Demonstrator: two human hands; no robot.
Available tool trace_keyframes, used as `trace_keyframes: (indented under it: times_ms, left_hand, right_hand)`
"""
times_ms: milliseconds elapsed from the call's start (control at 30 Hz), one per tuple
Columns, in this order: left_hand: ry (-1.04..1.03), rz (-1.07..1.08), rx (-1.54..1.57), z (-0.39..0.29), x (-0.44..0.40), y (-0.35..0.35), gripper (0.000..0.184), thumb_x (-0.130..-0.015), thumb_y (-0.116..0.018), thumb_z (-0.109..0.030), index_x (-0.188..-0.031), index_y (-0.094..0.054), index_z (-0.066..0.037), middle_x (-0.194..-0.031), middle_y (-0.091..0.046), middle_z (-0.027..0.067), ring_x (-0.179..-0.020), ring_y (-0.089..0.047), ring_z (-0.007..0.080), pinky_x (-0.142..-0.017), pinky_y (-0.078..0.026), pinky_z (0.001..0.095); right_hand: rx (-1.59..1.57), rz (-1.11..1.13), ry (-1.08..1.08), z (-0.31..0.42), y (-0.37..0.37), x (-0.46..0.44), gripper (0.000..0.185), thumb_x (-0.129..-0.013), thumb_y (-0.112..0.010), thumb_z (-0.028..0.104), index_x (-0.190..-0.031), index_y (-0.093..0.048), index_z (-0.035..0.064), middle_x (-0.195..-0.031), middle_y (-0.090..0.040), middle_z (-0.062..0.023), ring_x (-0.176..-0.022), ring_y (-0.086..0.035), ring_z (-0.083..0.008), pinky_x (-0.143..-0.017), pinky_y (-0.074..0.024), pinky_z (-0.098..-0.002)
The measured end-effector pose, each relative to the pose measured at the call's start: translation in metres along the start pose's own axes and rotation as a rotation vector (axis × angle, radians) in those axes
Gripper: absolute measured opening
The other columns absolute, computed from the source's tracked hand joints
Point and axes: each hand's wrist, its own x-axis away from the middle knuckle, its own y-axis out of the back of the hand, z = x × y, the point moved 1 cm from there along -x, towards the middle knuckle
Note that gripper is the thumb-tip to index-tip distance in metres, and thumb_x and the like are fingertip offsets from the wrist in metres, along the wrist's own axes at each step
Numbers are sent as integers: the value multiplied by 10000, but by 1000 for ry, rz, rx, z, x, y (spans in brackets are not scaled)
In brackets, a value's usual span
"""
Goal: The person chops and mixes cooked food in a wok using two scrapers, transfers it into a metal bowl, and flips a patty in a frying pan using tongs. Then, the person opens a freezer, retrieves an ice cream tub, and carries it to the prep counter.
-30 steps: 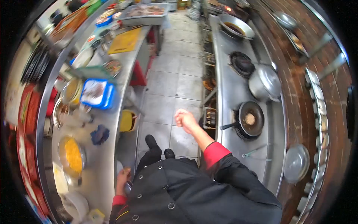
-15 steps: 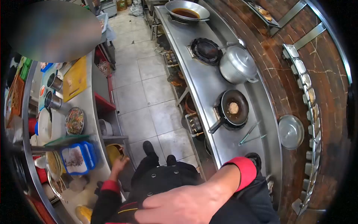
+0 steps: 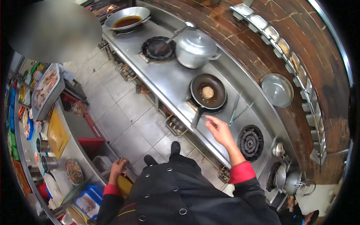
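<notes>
Head view: dark frying pan (image 3: 219,89) sits on the steel stove top (image 3: 165,84), one pale round patty (image 3: 207,92) lying in it. Pan handle (image 3: 197,117) points toward the stove's front edge. Right hand (image 3: 220,130) is just beside the handle, fingers apart and partly extended; no grip seen. Tongs (image 3: 235,108), arms spread, lie near the pan, between it and a bare burner (image 3: 251,143). Lidded pot (image 3: 195,49) stands on the pan's other side. Left hand (image 3: 117,167), fingers curled, is near a yellow bin (image 3: 125,185); cannot tell whether it holds anything.
</notes>
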Motion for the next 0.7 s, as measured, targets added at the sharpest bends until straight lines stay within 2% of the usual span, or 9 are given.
trace_keyframes:
  times_ms: [133, 200, 233, 267, 333, 433, 533, 633, 700]
  left_hand:
    - [197, 98, 322, 34, 11, -26, 478, -878, -731, -426, -1067, -633, 3, -835, -674, 118, -622, -663, 198, -514, -521, 344]
    - [214, 79, 565, 104, 8, -49, 433, -877, -732, -410, -1006, -628, -10, -774, -655, 99, -552, -629, 195, -502, -508, 341]
    - [-77, 59, 76, 83, 27, -48, 415, -879, -728, -407, -980, -629, -16, -746, -643, 88, -546, -619, 178, -501, -500, 333]
    - [-361, 40, -417, 62, 60, -44, 400, -881, -725, -404, -954, -631, -23, -718, -631, 77, -539, -609, 162, -500, -493, 326]
    - [365, -35, 116, 15, 97, -48, 370, -891, -709, -402, -867, -626, -42, -657, -591, 53, -567, -600, 143, -526, -487, 328]
    - [310, -20, 30, -2, 118, -50, 384, -920, -672, -383, -850, -642, -7, -649, -590, 37, -558, -554, 139, -522, -433, 302]
    - [292, -75, -261, -9, 111, -58, 366, -931, -662, -357, -851, -633, -1, -671, -589, 23, -585, -547, 128, -533, -412, 280]
    - [159, -33, 58, -11, 87, -62, 353, -932, -662, -327, -840, -611, 9, -682, -572, 17, -621, -560, 127, -562, -419, 280]
    - [6, 9, 25, -90, 93, -62, 348, -930, -670, -329, -881, -614, 11, -703, -577, 21, -622, -572, 136, -561, -438, 284]
  right_hand:
    - [-120, -167, -561, -230, 36, -12, 498, -850, -697, 210, -1307, -599, 36, -991, -729, -144, -929, -701, -243, -848, -536, -354]
    - [41, -288, -606, -298, 58, -21, 608, -826, -725, 275, -1358, -547, 41, -1056, -706, -173, -972, -685, -290, -886, -525, -376]
    - [220, -384, -641, -325, 66, -24, 722, -802, -753, 340, -1410, -495, 46, -1121, -682, -201, -1016, -669, -338, -924, -514, -397]
    - [209, -383, -660, -344, 68, -28, 722, -802, -753, 340, -1410, -495, 46, -1121, -682, -201, -1016, -669, -338, -924, -514, -397]
    - [395, -604, -781, -373, 71, -45, 933, -764, -780, 428, -1511, -340, 84, -1313, -550, -249, -1153, -570, -392, -995, -476, -431]
    - [353, -577, -905, -354, 78, -68, 1062, -742, -805, 434, -1546, -221, 59, -1444, -400, -274, -1263, -472, -387, -1030, -456, -427]
    - [306, -556, -1050, -319, 87, -83, 1103, -727, -823, 403, -1534, -197, -14, -1447, -409, -264, -1294, -435, -393, -1043, -448, -422]
    - [341, -542, -1028, -360, 80, -85, 1082, -729, -825, 335, -1534, -193, -14, -1390, -452, -254, -1283, -453, -373, -1047, -446, -432]
    - [274, -573, -973, -436, 70, -75, 1037, -749, -801, 303, -1544, -200, 15, -1306, -495, -249, -1236, -487, -370, -1050, -436, -453]
